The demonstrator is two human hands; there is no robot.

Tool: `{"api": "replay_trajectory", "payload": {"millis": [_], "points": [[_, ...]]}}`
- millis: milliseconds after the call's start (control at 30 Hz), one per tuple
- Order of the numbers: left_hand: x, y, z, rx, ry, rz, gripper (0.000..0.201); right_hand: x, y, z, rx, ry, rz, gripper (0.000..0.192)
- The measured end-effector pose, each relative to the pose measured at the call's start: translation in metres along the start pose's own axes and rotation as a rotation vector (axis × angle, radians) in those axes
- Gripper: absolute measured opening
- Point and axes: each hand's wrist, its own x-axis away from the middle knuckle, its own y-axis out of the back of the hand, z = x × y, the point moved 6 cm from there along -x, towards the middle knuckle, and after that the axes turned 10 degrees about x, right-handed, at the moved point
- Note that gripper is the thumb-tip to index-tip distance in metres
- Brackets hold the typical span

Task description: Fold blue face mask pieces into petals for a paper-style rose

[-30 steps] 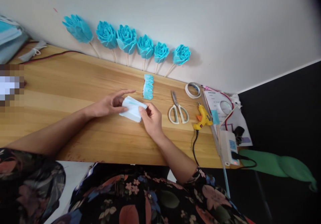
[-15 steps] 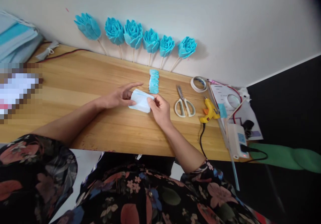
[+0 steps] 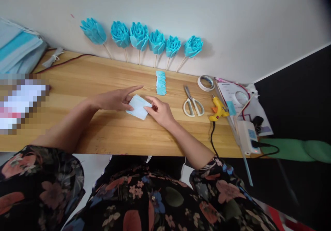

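Observation:
A small stack of pale blue fabric squares [image 3: 140,107] is held between my hands, low over the wooden table. My left hand [image 3: 113,98] pinches its left edge between thumb and hidden fingers, while the index finger points out to the right. At the stack's right edge, my right hand [image 3: 160,112] grips with the thumb on top and fingers behind. Just beyond the stack lies a row of folded blue fabric pieces [image 3: 161,83]. White-handled scissors [image 3: 192,102] rest to the right of my right hand.
Several blue fabric flowers [image 3: 139,37] on sticks lean against the wall. On the right are a yellow glue gun [image 3: 219,109], a tape roll [image 3: 206,83] and a white power socket [image 3: 248,137]. Folded blue-white fabric [image 3: 18,48] sits at far left, above a pixelated area.
The stack has turned slightly and shifted left and down with my hands. My right hand has slid toward its lower right corner. The whole view has shifted a little.

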Motion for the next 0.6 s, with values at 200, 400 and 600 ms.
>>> {"api": "replay_trajectory", "payload": {"millis": [200,400,600], "points": [[0.004,0.014,-0.002,-0.243,0.044,-0.082,0.095,-0.01,0.038,-0.024,0.116,-0.076,-0.218,0.031],[0.004,0.019,-0.002,-0.354,0.052,-0.119,0.095,-0.021,0.065,-0.06,0.227,-0.121,-0.342,0.028],[0.006,0.02,-0.005,-0.329,0.133,-0.114,0.097,-0.028,0.058,-0.058,0.395,-0.132,-0.227,0.027]]}}
